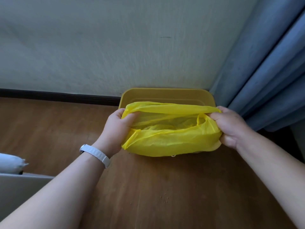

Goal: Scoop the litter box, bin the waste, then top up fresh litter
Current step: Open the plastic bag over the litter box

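Fingers [129,120] curl; two hands [115,131] [231,128] spread one bag [171,142] (yellow)

bag [171,142] hides litter box [166,95] interior; white sack [9,162] cropped left

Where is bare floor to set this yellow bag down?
Bare wooden floor: before the yellow plastic litter box and left of it, to the dark skirting board. Crowded: blue curtain at right, white sack at lower left.

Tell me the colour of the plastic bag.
Yellow; the bag shows best in the head view.
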A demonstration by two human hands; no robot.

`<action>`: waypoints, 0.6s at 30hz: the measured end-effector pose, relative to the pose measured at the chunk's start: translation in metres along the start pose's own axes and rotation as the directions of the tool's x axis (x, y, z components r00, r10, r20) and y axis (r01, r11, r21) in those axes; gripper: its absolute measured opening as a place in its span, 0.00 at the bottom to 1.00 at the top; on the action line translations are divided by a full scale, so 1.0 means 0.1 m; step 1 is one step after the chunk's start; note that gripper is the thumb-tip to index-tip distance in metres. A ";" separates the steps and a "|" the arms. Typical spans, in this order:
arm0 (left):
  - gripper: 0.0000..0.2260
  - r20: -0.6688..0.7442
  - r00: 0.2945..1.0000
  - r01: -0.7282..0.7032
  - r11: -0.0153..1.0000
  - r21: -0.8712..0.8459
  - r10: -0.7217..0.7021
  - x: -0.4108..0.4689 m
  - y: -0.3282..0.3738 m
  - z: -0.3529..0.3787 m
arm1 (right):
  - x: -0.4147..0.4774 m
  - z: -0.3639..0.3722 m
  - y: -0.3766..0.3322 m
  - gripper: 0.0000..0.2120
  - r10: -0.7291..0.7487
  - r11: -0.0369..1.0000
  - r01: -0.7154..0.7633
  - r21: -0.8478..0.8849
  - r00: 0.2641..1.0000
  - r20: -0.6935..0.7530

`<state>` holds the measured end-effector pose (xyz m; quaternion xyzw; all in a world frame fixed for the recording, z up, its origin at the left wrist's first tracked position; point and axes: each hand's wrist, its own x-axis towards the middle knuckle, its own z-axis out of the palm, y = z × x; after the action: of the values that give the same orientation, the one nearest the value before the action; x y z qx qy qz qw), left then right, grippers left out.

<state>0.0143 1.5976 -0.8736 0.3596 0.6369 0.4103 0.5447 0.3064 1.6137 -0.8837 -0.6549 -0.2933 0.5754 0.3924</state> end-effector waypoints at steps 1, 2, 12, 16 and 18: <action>0.09 0.011 0.999 -0.050 0.996 0.077 0.050 -0.01 -0.01 -0.03 | 0.02 -0.01 0.01 0.09 0.021 1.000 -0.021 0.001 1.000 0.001; 0.11 0.029 0.995 -0.102 0.981 0.166 0.099 -0.02 -0.02 -0.05 | 0.03 -0.01 0.03 0.12 0.048 0.999 -0.048 -0.006 0.999 -0.007; 0.20 0.004 0.984 -0.164 0.888 0.429 0.180 -0.01 -0.10 0.08 | 0.04 -0.09 0.12 0.16 -0.149 0.919 0.147 -0.366 0.989 0.022; 0.16 -0.072 0.987 -0.104 0.909 0.404 0.145 0.01 -0.11 0.19 | 0.12 -0.09 0.21 0.25 -0.181 0.905 0.165 -0.392 0.984 -0.003; 0.15 -0.072 0.992 -0.064 0.899 0.432 0.105 -0.01 -0.12 0.23 | 0.12 -0.07 0.25 0.22 -0.171 0.912 0.153 -0.379 0.985 -0.015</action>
<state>0.0374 1.5955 -0.8855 0.4784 0.7201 0.2997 0.4036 0.3134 1.6096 -0.9106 -0.7049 -0.4423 0.4581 0.3124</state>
